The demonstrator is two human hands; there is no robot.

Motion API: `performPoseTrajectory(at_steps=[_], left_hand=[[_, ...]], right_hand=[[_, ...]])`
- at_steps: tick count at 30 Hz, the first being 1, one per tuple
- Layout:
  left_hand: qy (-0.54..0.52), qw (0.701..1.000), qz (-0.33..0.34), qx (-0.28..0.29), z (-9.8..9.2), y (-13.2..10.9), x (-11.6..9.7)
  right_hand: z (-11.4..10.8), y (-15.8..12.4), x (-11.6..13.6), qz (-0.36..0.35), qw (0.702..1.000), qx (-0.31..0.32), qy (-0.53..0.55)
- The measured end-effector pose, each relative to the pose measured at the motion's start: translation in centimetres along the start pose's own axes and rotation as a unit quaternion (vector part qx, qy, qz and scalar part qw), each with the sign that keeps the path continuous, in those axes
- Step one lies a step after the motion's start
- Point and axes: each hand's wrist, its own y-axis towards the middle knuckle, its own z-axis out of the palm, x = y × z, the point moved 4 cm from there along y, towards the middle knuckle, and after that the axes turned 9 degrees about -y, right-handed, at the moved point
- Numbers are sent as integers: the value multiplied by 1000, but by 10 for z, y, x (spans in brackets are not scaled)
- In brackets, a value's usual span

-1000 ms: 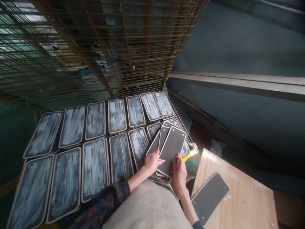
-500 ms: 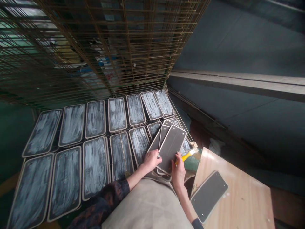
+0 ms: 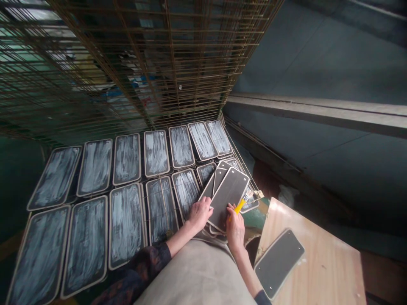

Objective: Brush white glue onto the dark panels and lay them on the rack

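Several dark grey rectangular panels with rounded corners and pale edges lie fanned in a stack in front of me; the top panel (image 3: 229,192) tilts to the right. My left hand (image 3: 201,212) is closed on the left edge of these panels. In my right hand (image 3: 235,228) is a yellow-handled brush (image 3: 239,206), its bristles pointing up and right, with the fingers also against the top panel's right edge. Small light dots mark the panel's corners. The stack's lower end is partly hidden by my hands and apron.
Two rows of similar panels (image 3: 127,159), streaked with whitish coating, cover a wire rack (image 3: 233,148) to the left and ahead. Wire grids (image 3: 197,63) rise above. On a wooden board (image 3: 330,262) at right lies one uncoated grey panel (image 3: 280,262). A blue-grey wall (image 3: 318,59) stands beyond.
The brush in my right hand has swung from pointing right to more upright, closer to the top panel. My right hand has shifted slightly left; the left hand keeps its grip.
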Motion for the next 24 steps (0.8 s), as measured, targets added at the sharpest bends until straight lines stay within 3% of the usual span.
performPoseTrajectory(at_steps=[11, 18, 21, 24], left_hand=[[79, 995, 46, 29, 12, 7, -4], [109, 990, 87, 5, 19, 5, -7], [31, 996, 83, -22, 16, 7, 3], [-172, 984, 8, -53, 6, 11, 25]], right_hand=[[9, -3, 1, -26, 999, 3, -19], [12, -4, 1, -42, 999, -4, -29], [12, -3, 1, -43, 998, -10, -36], [11, -2, 2, -41, 998, -5, -43]])
